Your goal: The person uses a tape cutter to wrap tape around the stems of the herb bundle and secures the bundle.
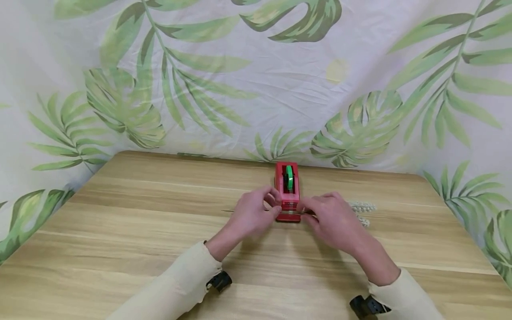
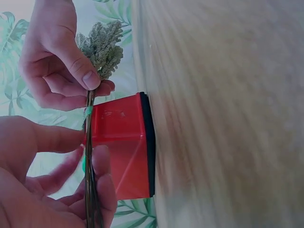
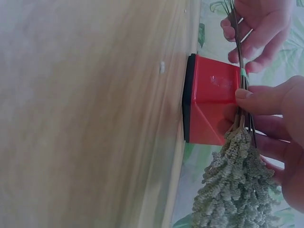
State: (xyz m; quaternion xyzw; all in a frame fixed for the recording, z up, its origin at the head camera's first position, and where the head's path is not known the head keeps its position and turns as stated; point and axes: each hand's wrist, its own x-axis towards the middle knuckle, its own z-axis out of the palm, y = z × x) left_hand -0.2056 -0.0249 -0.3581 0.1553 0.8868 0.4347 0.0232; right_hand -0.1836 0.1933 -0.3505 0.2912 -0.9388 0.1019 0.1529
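Observation:
A bundle of dried flowers, with pale grey-green heads (image 3: 232,180) and thin dark stems (image 2: 89,166), lies across the front of a red tape dispenser (image 1: 287,193). My right hand (image 1: 334,218) pinches the stems just below the heads, thumb on one side and fingers on the other. Farther along the stems, my left hand (image 1: 252,211) has its fingers loosely curled about them, and its thumb and forefinger stand apart in the head view. A narrow band of green tape (image 3: 243,72) circles the stems between both hands. Behind it, the dispenser carries a green tape roll (image 1: 289,178).
The dispenser stands on a wood-grain table (image 1: 168,231), toward the far edge. A leaf-printed cloth (image 1: 224,84) hangs behind the table and along the sides. Black wrist cameras (image 1: 220,281) are strapped at both cream sleeves (image 1: 176,284).

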